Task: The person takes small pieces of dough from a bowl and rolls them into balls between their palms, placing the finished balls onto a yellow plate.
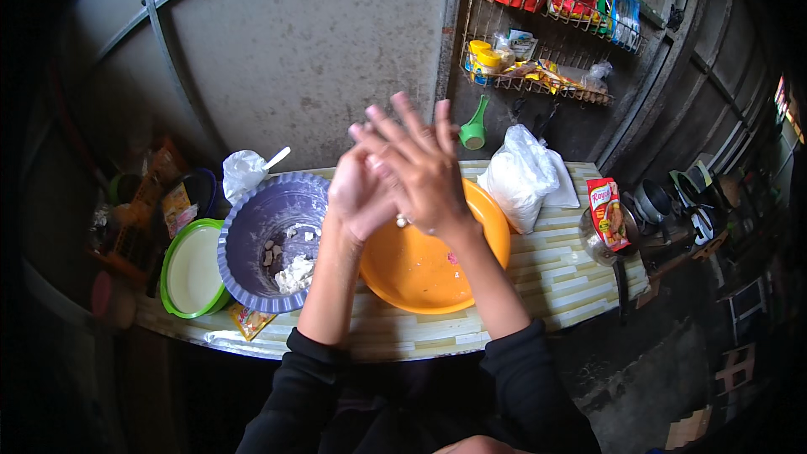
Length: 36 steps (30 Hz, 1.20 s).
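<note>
My left hand point(360, 192) is raised above the basins with its palm turned towards my right hand point(422, 176). The right hand lies across it, its fingers stretched and spread. Whether anything sits between the palms is hidden. Below them is an orange plastic basin point(410, 271) with small white bits and a pink scrap inside. A small white ball point(401, 221) shows just under the hands; I cannot tell if it rests in the basin. To the left, a purple fluted basin point(243, 252) holds a lump of white dough point(296, 274) and several smaller pieces.
A green-rimmed tub point(195, 271) stands left, a seasoning sachet point(251, 320) by the table's front edge. Behind are a white plastic bag point(243, 173) and a bag of white powder point(520, 180). A saucepan point(596, 243) bears a red packet point(608, 214). Wire shelves point(542, 88) hang above.
</note>
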Tool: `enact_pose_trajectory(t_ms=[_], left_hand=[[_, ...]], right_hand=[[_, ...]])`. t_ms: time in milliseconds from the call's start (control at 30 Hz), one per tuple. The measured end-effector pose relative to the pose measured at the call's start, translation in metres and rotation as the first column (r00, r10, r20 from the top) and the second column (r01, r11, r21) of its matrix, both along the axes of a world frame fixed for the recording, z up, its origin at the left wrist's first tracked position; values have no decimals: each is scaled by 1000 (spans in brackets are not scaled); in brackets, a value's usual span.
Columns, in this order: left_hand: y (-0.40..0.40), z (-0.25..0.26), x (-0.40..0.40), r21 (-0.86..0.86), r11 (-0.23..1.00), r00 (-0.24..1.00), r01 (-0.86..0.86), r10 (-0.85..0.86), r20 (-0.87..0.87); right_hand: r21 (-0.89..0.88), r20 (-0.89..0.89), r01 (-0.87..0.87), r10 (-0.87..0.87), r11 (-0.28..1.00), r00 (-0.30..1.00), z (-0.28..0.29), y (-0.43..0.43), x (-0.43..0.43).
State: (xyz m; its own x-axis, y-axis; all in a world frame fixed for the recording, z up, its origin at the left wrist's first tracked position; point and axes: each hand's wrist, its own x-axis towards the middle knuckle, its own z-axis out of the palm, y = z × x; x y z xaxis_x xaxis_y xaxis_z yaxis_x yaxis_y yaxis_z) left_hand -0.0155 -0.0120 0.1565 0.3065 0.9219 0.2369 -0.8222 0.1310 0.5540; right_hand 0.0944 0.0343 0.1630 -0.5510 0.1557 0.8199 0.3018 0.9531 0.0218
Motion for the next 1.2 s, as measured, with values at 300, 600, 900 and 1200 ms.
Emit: enact_pose_trajectory(t_ms=[300, 600, 900, 1200], left_hand=[[4, -10, 23, 35, 975, 967, 218, -211, -142], [-15, 20, 0, 137, 990, 965, 17, -52, 259], [-25, 16, 23, 78, 996, 944, -37, 60, -325], [9, -9, 0, 353, 909, 959, 221, -269, 91]], right_hand=[[-41, 4, -193, 193, 980, 981, 0, -38, -15], [-32, -53, -191, 189, 981, 981, -1, -14, -7], [-15, -70, -202, 200, 979, 977, 11, -45, -8], [-86, -54, -267, 263, 960, 963, -2, -21, -10]])
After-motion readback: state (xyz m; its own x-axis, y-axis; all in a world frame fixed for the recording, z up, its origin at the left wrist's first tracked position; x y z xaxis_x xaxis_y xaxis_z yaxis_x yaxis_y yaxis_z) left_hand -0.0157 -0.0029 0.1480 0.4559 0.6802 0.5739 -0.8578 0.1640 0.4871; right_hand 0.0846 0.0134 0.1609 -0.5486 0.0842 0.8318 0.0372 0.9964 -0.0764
